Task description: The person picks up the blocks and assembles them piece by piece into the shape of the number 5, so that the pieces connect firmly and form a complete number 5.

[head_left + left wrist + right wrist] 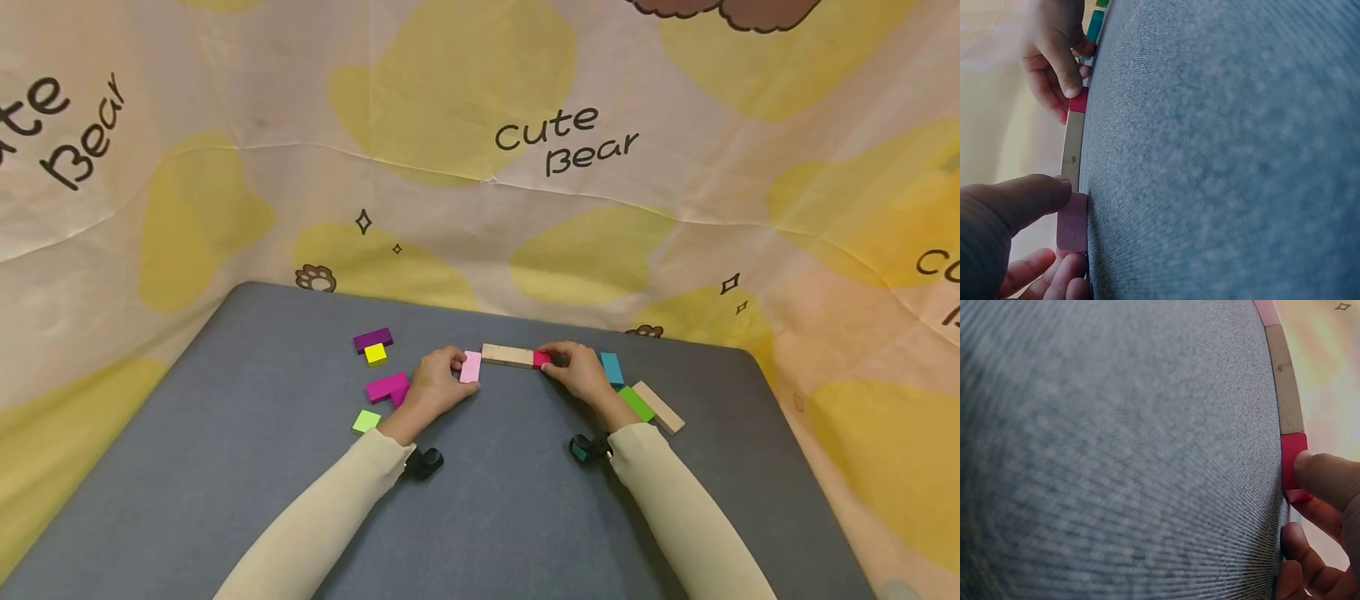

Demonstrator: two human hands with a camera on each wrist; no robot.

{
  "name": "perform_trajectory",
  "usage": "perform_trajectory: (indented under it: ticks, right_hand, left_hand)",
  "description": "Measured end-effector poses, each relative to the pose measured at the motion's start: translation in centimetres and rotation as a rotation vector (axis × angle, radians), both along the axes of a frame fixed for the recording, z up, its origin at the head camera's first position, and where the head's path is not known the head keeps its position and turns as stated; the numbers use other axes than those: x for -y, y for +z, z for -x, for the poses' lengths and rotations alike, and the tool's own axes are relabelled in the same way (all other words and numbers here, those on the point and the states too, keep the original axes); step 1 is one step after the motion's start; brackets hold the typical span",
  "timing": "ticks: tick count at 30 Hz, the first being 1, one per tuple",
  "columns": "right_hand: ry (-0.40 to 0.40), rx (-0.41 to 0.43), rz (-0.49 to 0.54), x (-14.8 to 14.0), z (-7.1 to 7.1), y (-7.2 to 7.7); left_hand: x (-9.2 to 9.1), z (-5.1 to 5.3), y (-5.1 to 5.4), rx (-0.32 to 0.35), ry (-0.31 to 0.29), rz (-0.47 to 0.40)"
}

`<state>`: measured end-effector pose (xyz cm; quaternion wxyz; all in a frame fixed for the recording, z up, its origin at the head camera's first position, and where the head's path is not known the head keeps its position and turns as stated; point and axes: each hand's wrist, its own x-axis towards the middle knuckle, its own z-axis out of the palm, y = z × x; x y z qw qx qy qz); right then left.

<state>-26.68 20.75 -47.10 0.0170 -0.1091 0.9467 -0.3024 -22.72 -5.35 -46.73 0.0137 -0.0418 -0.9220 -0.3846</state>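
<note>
My left hand holds a light pink block, with the thumb at one end and the fingers at the other. The pink block touches, or nearly touches, the left end of a plain wooden block lying on the table. Against that block's right end sits a red block, gripped between the thumb and a finger of my right hand. In the right wrist view the red block lines up with the wooden one. Part of the red block is hidden behind the thumb.
Left of my left hand lie a purple block, a yellow one, magenta pieces and a lime block. On the right are a blue block, a green one and another wooden block. A printed cloth hangs behind the table.
</note>
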Motion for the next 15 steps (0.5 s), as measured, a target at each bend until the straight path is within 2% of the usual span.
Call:
perform_trajectory:
  ticks: [8, 15]
  right_hand:
    - [-0.002, 0.006, 0.004, -0.1, -0.1, 0.1]
    - [0.001, 0.002, 0.002, -0.2, 0.0, 0.0]
  left_hand:
    - [0.1, 0.0, 0.1, -0.003, -0.012, -0.008]
    - [1.8, -0.7, 0.9, -0.083, -0.133, 0.030]
